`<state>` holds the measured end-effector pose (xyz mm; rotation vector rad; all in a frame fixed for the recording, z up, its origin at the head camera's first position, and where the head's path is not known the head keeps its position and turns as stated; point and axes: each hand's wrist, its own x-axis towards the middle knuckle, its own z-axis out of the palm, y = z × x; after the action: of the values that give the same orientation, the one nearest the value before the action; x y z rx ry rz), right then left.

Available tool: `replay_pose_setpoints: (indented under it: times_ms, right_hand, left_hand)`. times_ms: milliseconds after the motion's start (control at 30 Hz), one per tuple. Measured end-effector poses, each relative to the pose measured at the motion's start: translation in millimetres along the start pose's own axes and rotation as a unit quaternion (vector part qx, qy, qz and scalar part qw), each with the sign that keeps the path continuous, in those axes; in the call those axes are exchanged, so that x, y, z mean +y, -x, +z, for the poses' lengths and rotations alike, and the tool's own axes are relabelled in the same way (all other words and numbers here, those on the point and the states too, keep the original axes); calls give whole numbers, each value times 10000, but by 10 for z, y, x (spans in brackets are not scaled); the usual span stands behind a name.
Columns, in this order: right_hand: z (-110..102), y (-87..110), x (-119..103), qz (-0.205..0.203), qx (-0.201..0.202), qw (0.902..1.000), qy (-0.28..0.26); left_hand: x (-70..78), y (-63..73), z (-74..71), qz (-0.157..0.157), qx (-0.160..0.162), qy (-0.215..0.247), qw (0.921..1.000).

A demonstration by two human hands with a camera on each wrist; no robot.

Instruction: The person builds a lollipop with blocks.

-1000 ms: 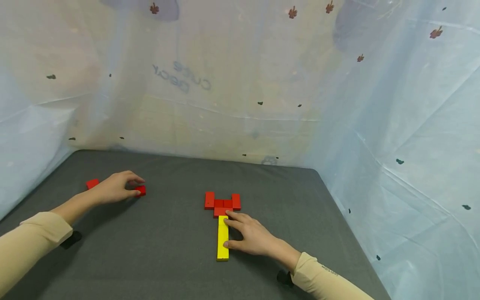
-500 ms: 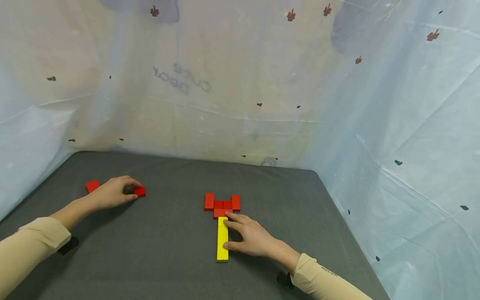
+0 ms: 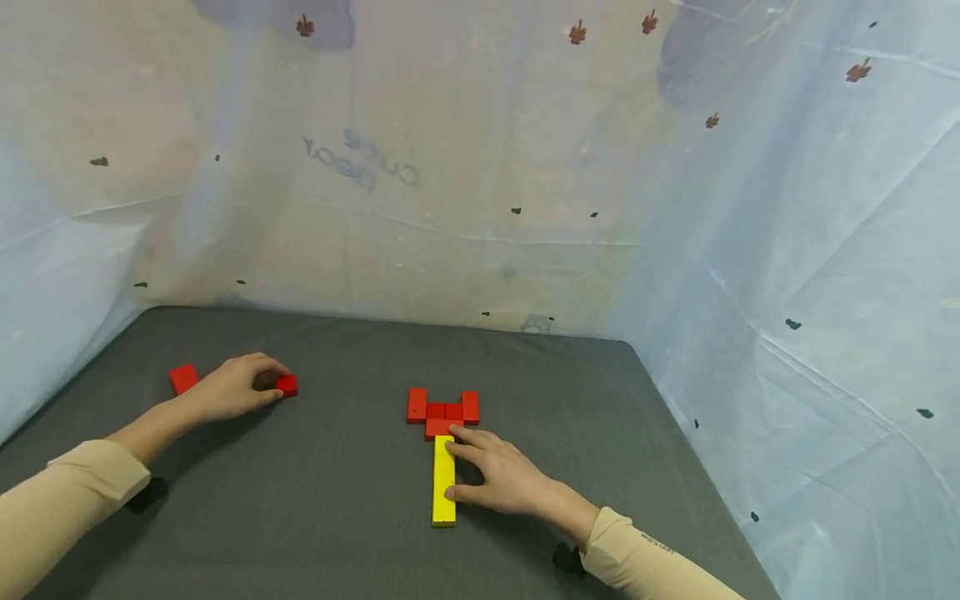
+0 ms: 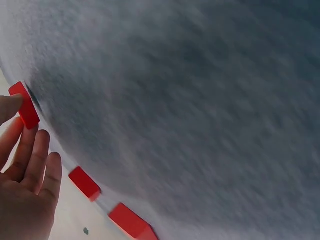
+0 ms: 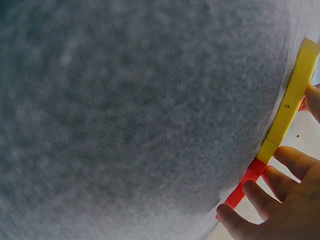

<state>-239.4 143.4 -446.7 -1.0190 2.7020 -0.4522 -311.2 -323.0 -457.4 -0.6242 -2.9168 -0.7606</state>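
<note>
My left hand (image 3: pixel 236 389) pinches a small red block (image 3: pixel 287 385) between thumb and fingers, at the left of the grey table. In the left wrist view this red block (image 4: pixel 24 106) shows beside the thumb. My right hand (image 3: pixel 502 471) rests with spread, fairly straight fingers along a strip of yellow blocks (image 3: pixel 443 492). Its thumb touches the long yellow block (image 5: pixel 292 97), and a fingertip lies on the red block (image 3: pixel 438 429) at the strip's far end. Beyond that, several red blocks (image 3: pixel 417 406) form a forked shape.
Another red block (image 3: pixel 183 378) lies behind the left wrist, partly hidden by it. The left wrist view has two loose red blocks, one smaller (image 4: pixel 85 183) and one larger (image 4: pixel 131 221). Pale printed sheeting (image 3: pixel 450 167) hangs around the grey table (image 3: pixel 315 500).
My left fingers have come down and gripped the small red block, which has shifted slightly right. The right hand and the yellow and red arrangement have stayed in place.
</note>
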Motion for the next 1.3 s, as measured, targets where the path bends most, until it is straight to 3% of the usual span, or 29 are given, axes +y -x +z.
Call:
replay_pose_setpoints:
  times_ms: [267,833,1300]
  right_hand:
    - [13,0,8,22,15,10000,-24]
    - [13,7,4,20,25,10000,-31]
    - [5,-28,-16,184,-41,9998,51]
  left_hand:
    - [176,-195,112,121,23,225,9997]
    - [769,-767,379,413,-82,704,9966]
    - [1189,-1042,574,776,-71,873,9931]
